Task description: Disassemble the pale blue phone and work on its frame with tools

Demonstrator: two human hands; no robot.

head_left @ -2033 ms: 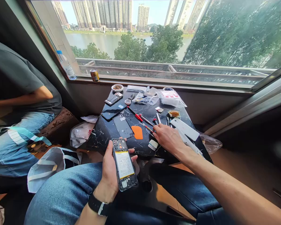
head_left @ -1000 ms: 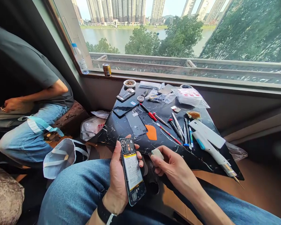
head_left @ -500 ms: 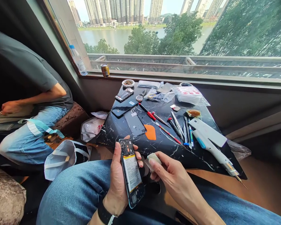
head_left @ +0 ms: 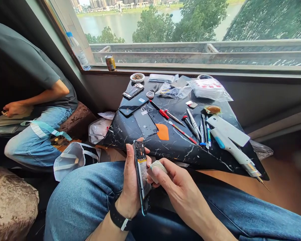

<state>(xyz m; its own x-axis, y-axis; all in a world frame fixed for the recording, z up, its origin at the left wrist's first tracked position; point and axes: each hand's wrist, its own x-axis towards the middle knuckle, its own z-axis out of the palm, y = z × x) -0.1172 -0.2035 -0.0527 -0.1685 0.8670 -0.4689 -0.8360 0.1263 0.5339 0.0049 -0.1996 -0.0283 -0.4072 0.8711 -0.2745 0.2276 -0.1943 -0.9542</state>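
My left hand (head_left: pixel 130 180) is wrapped round an opened smartphone (head_left: pixel 141 167) above my lap, its back cover off. A white battery and dark inner parts show in the phone, which is tilted so that its long edge faces me. Pinched between the thumb and fingers of my right hand (head_left: pixel 182 184) is a small pale, rounded piece (head_left: pixel 158 165), perhaps cloth or a pad; its kind I cannot make out. The piece is close beside the phone's right edge; whether they touch is hidden by my fingers.
On the black marbled table (head_left: pixel 153 147) lie a clear phone panel (head_left: pixel 145 122), an orange pick (head_left: pixel 163 132), tweezers (head_left: pixel 193 122), several screwdrivers and a white electric screwdriver (head_left: pixel 237 154). A seated person (head_left: pixel 32 73) is at the left, near a white bag (head_left: pixel 69 160).
My right hand has brought the pale piece left, closer to the phone. The phone has turned more edge-on in my left hand. My view has dipped slightly.
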